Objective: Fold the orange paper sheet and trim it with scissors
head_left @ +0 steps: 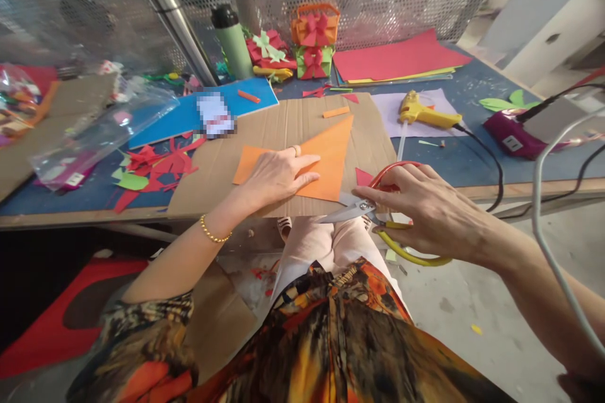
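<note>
Resting our left hand (278, 173) on the orange paper (328, 148) here, mid-frame: it's smooth, matte, flat stuff with a long pointy corner reaching up and right. Our thumb and index finger are stretched out with a gap between them, and the sheet pokes out on both sides of the hand. Under it there's ribbed brown cardboard (278, 123), set on a scuffed blue tabletop (454, 167).

Our right hand, (420, 201) right of center, is curled around the scissors (365, 206): shiny metal blades spread apart, one red handle loop, one yellow. So the paper sits left of that hand, its lower right corner next to the upper blade. Can't tell if they touch.

Also, a thin orange strip (336, 112) lies just above the sheet, jagged red scraps (170, 160) are piled center left, and a yellow plastic glue gun (432, 114) rests on lilac paper (385, 107) at upper right.
</note>
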The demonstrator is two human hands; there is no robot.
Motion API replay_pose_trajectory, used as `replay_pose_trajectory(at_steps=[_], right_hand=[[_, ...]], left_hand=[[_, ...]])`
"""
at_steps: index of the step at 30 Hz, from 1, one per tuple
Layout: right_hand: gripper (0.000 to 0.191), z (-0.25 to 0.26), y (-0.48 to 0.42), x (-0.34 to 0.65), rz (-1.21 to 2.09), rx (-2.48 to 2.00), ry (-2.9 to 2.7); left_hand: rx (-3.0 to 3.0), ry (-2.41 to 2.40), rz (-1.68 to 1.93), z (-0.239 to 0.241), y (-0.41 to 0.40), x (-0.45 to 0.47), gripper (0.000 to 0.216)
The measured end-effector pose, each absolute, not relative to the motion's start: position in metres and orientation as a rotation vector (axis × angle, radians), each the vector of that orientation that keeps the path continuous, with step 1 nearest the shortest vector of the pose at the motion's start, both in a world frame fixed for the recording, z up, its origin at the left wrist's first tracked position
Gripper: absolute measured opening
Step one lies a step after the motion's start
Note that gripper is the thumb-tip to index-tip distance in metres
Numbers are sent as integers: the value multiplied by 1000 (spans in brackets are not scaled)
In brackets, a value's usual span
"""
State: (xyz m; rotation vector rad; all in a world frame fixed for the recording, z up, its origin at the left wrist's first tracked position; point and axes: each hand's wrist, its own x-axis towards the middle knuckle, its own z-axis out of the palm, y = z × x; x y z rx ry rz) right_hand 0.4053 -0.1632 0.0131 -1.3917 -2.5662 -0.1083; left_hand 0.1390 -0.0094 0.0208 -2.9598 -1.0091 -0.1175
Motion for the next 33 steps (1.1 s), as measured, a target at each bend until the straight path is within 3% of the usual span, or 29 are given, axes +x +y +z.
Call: replay_pose_trajectory(at_steps=[10, 23, 33], right_hand=[[50, 10, -167, 403, -155, -1413, -2538], [56, 15, -177, 404, 66, -1442, -2507], [51, 17, -157, 388, -34, -1424, -2537]], left_hand=[[-3019, -1059, -126, 16, -4, 139, 49], [-3043, -1050, -123, 17, -4, 139, 49], [-3066, -1078, -99, 20, -5, 140, 50]])
